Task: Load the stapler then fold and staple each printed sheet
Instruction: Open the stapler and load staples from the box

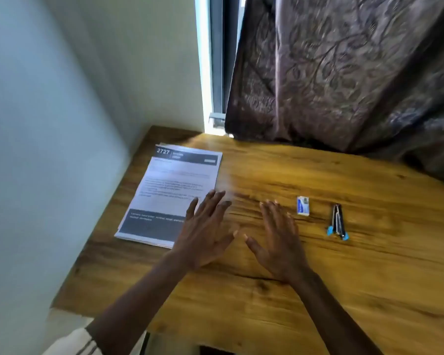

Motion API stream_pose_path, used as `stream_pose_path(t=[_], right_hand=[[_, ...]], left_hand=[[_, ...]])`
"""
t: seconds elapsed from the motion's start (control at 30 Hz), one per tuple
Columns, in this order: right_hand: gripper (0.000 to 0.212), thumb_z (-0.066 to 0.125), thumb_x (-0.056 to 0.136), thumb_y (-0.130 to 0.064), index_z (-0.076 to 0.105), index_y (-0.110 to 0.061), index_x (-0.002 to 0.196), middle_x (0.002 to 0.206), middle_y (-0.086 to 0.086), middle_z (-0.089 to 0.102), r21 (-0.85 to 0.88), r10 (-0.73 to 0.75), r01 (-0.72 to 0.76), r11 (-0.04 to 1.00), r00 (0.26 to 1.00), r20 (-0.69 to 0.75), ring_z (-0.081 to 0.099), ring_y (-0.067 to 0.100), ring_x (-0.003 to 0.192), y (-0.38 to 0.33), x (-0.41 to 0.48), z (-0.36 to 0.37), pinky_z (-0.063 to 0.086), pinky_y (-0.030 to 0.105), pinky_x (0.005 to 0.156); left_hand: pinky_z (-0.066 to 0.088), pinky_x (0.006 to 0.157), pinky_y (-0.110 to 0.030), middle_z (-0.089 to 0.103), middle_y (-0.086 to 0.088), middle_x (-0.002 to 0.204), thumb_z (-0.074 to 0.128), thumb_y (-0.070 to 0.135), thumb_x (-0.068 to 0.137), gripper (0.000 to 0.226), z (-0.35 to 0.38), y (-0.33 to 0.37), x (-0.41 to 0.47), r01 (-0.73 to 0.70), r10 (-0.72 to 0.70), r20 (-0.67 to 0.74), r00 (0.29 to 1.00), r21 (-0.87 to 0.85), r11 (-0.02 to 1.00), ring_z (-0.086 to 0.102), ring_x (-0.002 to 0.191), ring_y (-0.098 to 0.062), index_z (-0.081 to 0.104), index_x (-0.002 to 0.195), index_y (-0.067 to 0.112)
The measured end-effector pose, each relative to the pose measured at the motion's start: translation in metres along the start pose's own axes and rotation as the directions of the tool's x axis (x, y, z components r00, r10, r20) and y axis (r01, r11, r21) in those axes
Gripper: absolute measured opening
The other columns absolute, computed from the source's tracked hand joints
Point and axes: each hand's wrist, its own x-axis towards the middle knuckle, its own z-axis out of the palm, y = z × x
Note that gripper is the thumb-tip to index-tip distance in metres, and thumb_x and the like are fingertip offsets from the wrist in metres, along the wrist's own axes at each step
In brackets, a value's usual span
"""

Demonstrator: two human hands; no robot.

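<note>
Both of your hands are out flat above the tabletop (344,290), fingers straight and spread, and neither has hold of anything. Your left hand (205,231) lies over the near right corner of the stack of printed sheets (169,190); the picture does not show whether the fingers press on the paper or only hover. Your right hand (280,242) is just beside it, over bare wood, with the two thumbs close but apart.

The stack lies along the left edge, reaching toward the far left corner, with its dark header band at the far end. The small white staple box (303,205) stands near the middle of the tabletop, just right of your right fingertips and not touched. The stapler (337,222) lies a little further right, apart from the box, with its blue-tipped ends toward the near edge. A dark patterned curtain (344,73) hangs down onto the far right corner.
</note>
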Motion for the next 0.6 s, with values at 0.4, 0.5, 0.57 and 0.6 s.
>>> stream_pose_path(t=[0.4, 0.5, 0.57, 0.6], right_hand=[[0.095, 0.001, 0.088, -0.079, 0.003, -0.02, 0.162, 0.171, 0.004, -0.004, -0.277, -0.009, -0.016, 0.961, 0.996, -0.088, -0.009, 0.018, 0.157, 0.007, 0.031, 0.057, 0.001, 0.049, 0.126], [0.094, -0.001, 0.087, -0.082, -0.005, -0.025, 0.161, 0.17, -0.002, -0.012, -0.274, 0.009, -0.034, 0.961, 0.996, -0.094, -0.015, 0.014, 0.155, 0.007, 0.028, 0.061, -0.004, 0.047, 0.126], [0.091, 0.004, 0.089, -0.082, -0.004, -0.027, 0.161, 0.17, -0.004, -0.012, -0.263, 0.022, -0.049, 0.964, 0.994, -0.103, -0.014, 0.013, 0.155, 0.006, 0.027, 0.062, -0.005, 0.045, 0.126], [0.091, 0.004, 0.089, -0.082, -0.003, -0.028, 0.161, 0.17, -0.005, -0.011, -0.252, 0.027, -0.053, 0.966, 0.994, -0.106, -0.013, 0.012, 0.155, 0.005, 0.026, 0.062, -0.005, 0.045, 0.126]], left_hand=[[-0.002, 0.126, -0.054, 0.009, 0.0, 0.172, 0.029, 0.069, 0.099, 0.078, 0.059, -0.034, 0.006, -0.027, 0.035, -0.061, 0.997, 0.127, 0.991, -0.008, 0.158, -0.015, 0.02, 0.16, 0.022], [-0.004, 0.126, -0.054, 0.01, 0.001, 0.172, 0.027, 0.07, 0.099, 0.077, 0.063, -0.037, 0.004, -0.039, 0.047, -0.059, 0.997, 0.121, 0.992, -0.005, 0.158, -0.015, 0.02, 0.16, 0.024], [-0.003, 0.126, -0.054, 0.014, 0.001, 0.171, 0.029, 0.069, 0.098, 0.075, 0.064, -0.039, 0.006, -0.052, 0.059, -0.067, 0.996, 0.112, 0.992, 0.001, 0.158, -0.015, 0.023, 0.159, 0.025], [-0.002, 0.127, -0.054, 0.017, 0.001, 0.17, 0.032, 0.068, 0.098, 0.073, 0.064, -0.04, 0.006, -0.059, 0.068, -0.083, 0.994, 0.106, 0.993, 0.004, 0.158, -0.016, 0.027, 0.157, 0.025]])
